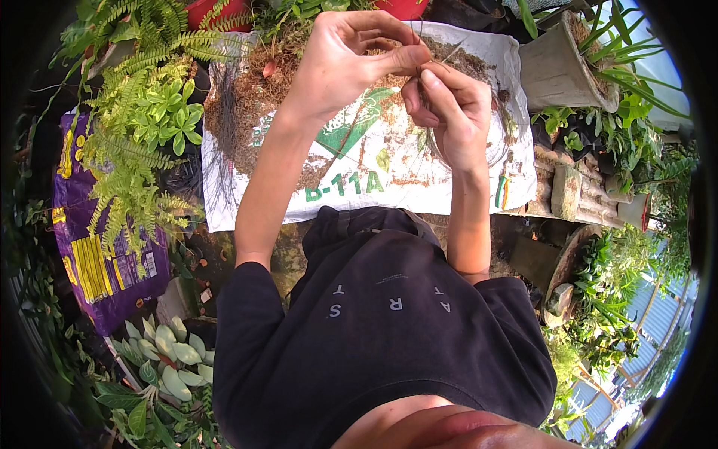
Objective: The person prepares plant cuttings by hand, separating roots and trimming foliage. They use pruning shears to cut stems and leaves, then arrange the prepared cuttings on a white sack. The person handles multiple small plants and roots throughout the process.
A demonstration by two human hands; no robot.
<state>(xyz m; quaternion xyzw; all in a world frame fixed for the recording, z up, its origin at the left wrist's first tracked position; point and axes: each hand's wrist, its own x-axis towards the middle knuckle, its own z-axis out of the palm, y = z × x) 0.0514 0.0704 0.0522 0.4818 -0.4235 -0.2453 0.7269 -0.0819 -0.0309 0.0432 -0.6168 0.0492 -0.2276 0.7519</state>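
Observation:
My left hand (pixel 359 59) pinches a thin dark strand between thumb and fingertips. Close by, my right hand (pixel 451 109) grips a small bunch of thin dark plant strands (pixel 424 101), some hanging below its fingers. The fingertips of both hands almost meet, and fine ends stick out above them. Beneath is a white woven sack (pixel 269 205) with green print, spread flat. Brown fibrous planting material (pixel 252 101) covers its left and far parts. A bundle of long dark strands (pixel 224 112) lies along the sack's left side. A loose green leaf (pixel 383 160) rests near the middle.
Fern fronds (pixel 129 151) and a purple printed bag (pixel 112 280) stand at the left. A pale pot (pixel 561 67) leans at the far right, near a concrete block (pixel 566 191) on corrugated sheeting. Red pots (pixel 221 14) line the back. Leafy plants surround the spot.

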